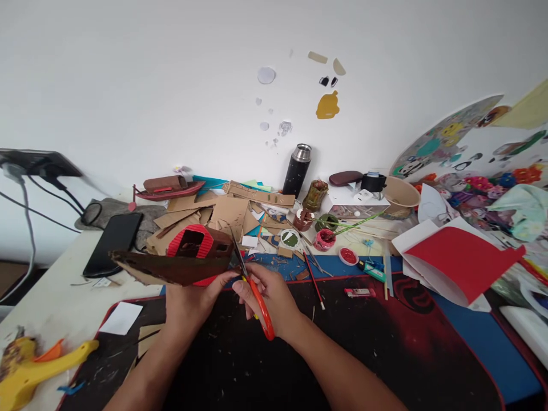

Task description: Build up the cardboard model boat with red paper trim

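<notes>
Right hand (pixel 272 298) holds orange scissors (pixel 262 314); left hand (pixel 188 305) grips cardboard boat (pixel 171 268).

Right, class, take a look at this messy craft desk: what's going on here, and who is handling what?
A person sits at a black mat. The left hand grips a brown cardboard boat with a red-roofed cabin. The right hand holds orange-handled scissors, blades up against the boat's near end. Cardboard scraps, paint pots, a black flask and a phone lie behind.
</notes>
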`<state>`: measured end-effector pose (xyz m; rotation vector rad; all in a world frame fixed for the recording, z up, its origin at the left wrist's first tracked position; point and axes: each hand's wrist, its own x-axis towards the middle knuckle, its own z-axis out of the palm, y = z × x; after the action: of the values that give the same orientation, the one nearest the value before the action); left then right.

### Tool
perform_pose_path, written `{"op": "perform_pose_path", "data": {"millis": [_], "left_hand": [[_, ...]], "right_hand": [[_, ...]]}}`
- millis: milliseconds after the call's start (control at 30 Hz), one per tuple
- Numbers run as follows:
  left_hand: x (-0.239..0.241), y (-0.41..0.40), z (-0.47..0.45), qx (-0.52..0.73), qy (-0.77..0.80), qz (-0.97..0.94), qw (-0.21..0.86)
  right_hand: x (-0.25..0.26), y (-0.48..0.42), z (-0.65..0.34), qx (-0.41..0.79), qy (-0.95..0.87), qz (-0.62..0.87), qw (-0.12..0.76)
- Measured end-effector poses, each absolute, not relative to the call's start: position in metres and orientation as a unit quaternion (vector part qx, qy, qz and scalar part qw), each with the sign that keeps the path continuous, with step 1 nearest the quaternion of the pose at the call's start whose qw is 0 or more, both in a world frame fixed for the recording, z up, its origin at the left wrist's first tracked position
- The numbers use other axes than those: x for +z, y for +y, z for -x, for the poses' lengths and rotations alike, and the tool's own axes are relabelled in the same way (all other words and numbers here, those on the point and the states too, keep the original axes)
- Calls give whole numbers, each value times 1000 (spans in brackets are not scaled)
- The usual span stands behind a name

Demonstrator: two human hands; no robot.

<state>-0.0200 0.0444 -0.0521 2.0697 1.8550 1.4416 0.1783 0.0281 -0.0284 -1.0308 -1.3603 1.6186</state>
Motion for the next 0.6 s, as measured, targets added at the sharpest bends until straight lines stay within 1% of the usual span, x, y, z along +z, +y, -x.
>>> {"op": "perform_pose_path", "data": {"millis": [333, 600], "left_hand": [[-46, 44, 15, 462, 589, -662, 28], [-54, 46, 16, 459, 608, -647, -24]], "right_hand": [[-28, 28, -182, 607, -554, 424, 381], [-31, 27, -181, 582, -565, 448, 376]]}}
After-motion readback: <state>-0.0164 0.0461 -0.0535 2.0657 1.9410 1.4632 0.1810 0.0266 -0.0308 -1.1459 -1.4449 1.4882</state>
